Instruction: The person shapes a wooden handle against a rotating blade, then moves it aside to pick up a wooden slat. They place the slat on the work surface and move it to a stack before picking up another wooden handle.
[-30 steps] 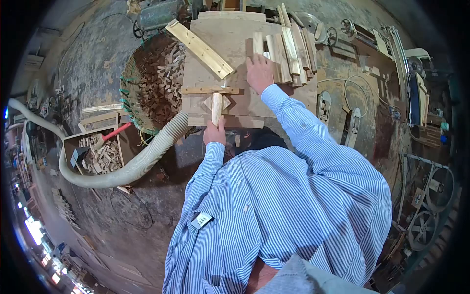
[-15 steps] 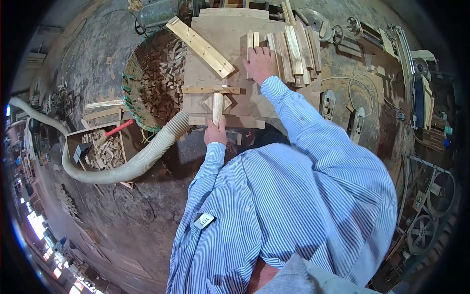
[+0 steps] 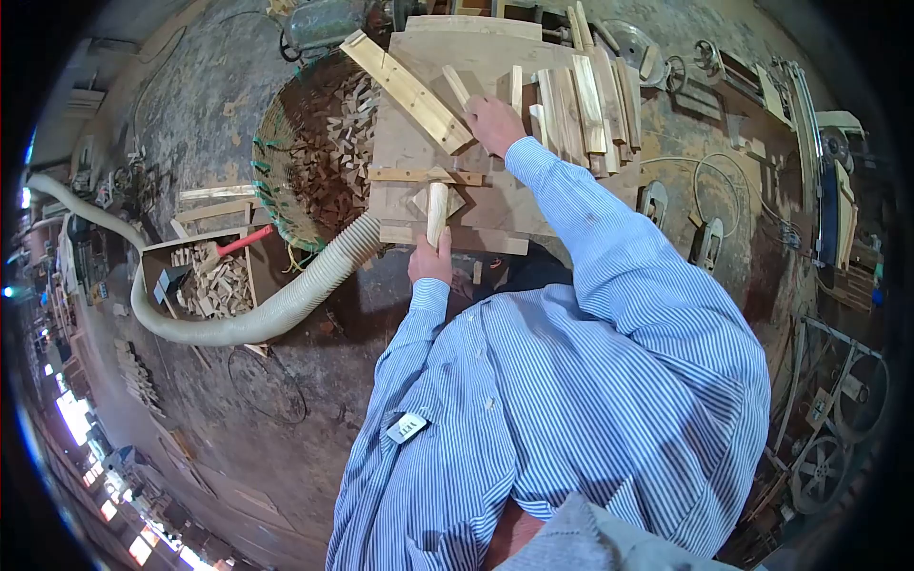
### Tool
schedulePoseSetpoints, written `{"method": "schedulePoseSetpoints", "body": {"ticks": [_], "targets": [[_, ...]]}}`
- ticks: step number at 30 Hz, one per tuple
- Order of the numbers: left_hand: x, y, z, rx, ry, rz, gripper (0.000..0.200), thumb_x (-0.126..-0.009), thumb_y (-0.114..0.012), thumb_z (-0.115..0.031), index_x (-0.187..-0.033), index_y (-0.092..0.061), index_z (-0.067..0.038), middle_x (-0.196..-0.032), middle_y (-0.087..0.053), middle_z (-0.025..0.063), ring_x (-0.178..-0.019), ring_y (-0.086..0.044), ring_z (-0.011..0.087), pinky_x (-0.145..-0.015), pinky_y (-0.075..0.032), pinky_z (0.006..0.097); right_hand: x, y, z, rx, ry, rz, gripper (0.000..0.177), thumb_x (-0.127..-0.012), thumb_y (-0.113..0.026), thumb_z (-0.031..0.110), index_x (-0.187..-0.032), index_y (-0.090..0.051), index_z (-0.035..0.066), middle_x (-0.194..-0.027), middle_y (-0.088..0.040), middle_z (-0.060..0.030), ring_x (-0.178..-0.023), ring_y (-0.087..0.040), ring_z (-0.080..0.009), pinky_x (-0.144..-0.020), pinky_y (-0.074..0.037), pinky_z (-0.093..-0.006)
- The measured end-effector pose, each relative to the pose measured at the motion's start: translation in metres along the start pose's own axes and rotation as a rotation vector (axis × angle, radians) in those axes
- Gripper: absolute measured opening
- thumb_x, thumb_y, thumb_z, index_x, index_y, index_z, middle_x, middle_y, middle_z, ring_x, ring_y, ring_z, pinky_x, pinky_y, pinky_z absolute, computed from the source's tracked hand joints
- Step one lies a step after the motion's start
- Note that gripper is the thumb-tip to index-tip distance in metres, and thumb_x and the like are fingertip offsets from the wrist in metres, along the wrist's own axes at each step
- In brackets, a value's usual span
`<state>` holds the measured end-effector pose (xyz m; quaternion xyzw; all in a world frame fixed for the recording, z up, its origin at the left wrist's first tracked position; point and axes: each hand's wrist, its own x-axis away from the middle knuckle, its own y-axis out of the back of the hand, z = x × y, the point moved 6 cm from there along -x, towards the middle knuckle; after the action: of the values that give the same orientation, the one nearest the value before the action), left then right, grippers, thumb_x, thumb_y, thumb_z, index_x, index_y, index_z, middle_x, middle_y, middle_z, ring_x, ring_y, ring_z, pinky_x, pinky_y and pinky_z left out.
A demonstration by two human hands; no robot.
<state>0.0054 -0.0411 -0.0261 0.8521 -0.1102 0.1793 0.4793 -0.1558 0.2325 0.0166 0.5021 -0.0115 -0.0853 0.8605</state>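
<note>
My left hand point(image 3: 430, 259) is closed on the near end of a short wooden piece point(image 3: 437, 207) at the table's near edge. The far end of that piece rests by a small diamond-shaped block and a narrow crosswise wooden fence point(image 3: 400, 176). Farther out, my right hand point(image 3: 494, 125) is closed round the near end of a slim wooden strip point(image 3: 457, 86), which slants up to the left. Its fingertips are partly hidden. Right of this hand lie another strip point(image 3: 516, 88) and a row of longer wooden strips point(image 3: 564, 109). A drilled plank point(image 3: 405, 90) lies diagonally to the left.
A green-rimmed basket point(image 3: 271, 143) of wood offcuts stands left of the wooden table point(image 3: 428, 48). A ribbed hose point(image 3: 314, 276) curves round a box point(image 3: 252, 276) of offcuts with a red-handled tool point(image 3: 246, 240). Machinery point(image 3: 700, 76) stands at the right.
My right hand has moved left and nearer from the strip row, drawing a strip along and tilting it. My left hand keeps its hold on the wooden piece. The view has shifted slightly.
</note>
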Motion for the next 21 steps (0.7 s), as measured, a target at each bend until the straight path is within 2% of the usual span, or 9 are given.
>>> {"method": "schedulePoseSetpoints", "body": {"ticks": [5, 8, 9, 11, 12, 15, 18, 21], "targets": [[0.0, 0.0, 0.0, 0.015, -0.013, -0.019, 0.061, -0.099, -0.051, -0.061, -0.105, -0.056, 0.0, -0.092, -0.07, 0.0306, -0.09, -0.067, 0.0512, -0.08, -0.051, 0.0592, -0.024, -0.013, -0.008, -0.025, -0.09, -0.017, 0.026, -0.098, -0.055, 0.026, -0.096, -0.066, 0.003, -0.095, -0.071, -0.0264, -0.09, -0.069, -0.0449, -0.083, -0.054, -0.0551], [-0.002, -0.004, 0.006, 0.0, -0.028, -0.034, 0.059, -0.099, -0.052, -0.061, -0.105, -0.056, -0.002, -0.088, -0.07, 0.0307, -0.087, -0.067, 0.0517, -0.078, -0.051, 0.0595, -0.051, -0.017, -0.012, -0.308, -0.05, -0.123, 0.024, -0.097, -0.054, 0.025, -0.098, -0.07, 0.007, -0.097, -0.07, -0.0259, -0.093, -0.067, -0.0467, -0.085, -0.053, -0.055], [-0.005, -0.006, 0.008, -0.014, -0.029, -0.03, 0.058, -0.099, -0.052, -0.06, -0.104, -0.056, -0.002, -0.088, -0.07, 0.0308, -0.086, -0.067, 0.0517, -0.077, -0.052, 0.0594, -0.063, -0.019, -0.014, -0.315, -0.042, -0.12, 0.024, -0.097, -0.054, 0.025, -0.098, -0.07, 0.007, -0.097, -0.07, -0.0259, -0.093, -0.067, -0.0467, -0.085, -0.053, -0.055], [-0.008, -0.008, 0.011, -0.031, 0.005, -0.002, 0.058, -0.098, -0.052, -0.059, -0.105, -0.056, -0.002, -0.088, -0.069, 0.0316, -0.087, -0.067, 0.0514, -0.078, -0.052, 0.0594, -0.078, -0.023, -0.014, -0.121, 0.035, -0.145, 0.024, -0.097, -0.055, 0.026, -0.098, -0.071, 0.008, -0.101, -0.069, -0.0253, -0.097, -0.065, -0.0463, -0.09, -0.051, -0.0535], [-0.008, -0.009, 0.012, -0.028, 0.021, 0.01, 0.058, -0.098, -0.052, -0.06, -0.105, -0.056, -0.002, -0.09, -0.07, 0.031, -0.088, -0.067, 0.0515, -0.077, -0.051, 0.0598, -0.083, -0.031, -0.021, -0.069, -0.037, -0.05, 0.025, -0.095, -0.058, 0.028, -0.1, -0.072, 0.008, -0.104, -0.068, -0.0263, -0.101, -0.064, -0.045, -0.092, -0.05, -0.052], [-0.007, -0.008, 0.011, -0.027, 0.039, 0.021, 0.058, -0.099, -0.052, -0.06, -0.105, -0.056, -0.002, -0.092, -0.07, 0.0304, -0.089, -0.066, 0.0513, -0.076, -0.051, 0.0601, -0.081, -0.035, -0.018, -0.035, -0.067, -0.052, 0.028, -0.095, -0.06, 0.032, -0.102, -0.073, 0.008, -0.105, -0.068, -0.0262, -0.102, -0.064, -0.0437, -0.092, -0.05, -0.0525], [-0.005, -0.006, 0.009, -0.034, 0.036, 0.014, 0.056, -0.099, -0.052, -0.059, -0.105, -0.056, -0.003, -0.09, -0.07, 0.0297, -0.088, -0.067, 0.0508, -0.075, -0.051, 0.0597, -0.084, -0.052, -0.014, -0.17, -0.08, -0.13, 0.03, -0.096, -0.062, 0.034, -0.102, -0.073, 0.007, -0.107, -0.068, -0.0254, -0.104, -0.064, -0.0428, -0.091, -0.051, -0.0528], [-0.005, -0.008, 0.01, -0.049, 0.0, -0.015, 0.054, -0.099, -0.054, -0.058, -0.104, -0.057, -0.004, -0.086, -0.07, 0.028, -0.084, -0.067, 0.0496, -0.072, -0.052, 0.0582, -0.105, -0.06, 0.002, -0.163, -0.088, -0.048, 0.032, -0.096, -0.062, 0.037, -0.104, -0.073, 0.008, -0.109, -0.068, -0.0242, -0.105, -0.064, -0.042, -0.092, -0.051, -0.0523]]}}
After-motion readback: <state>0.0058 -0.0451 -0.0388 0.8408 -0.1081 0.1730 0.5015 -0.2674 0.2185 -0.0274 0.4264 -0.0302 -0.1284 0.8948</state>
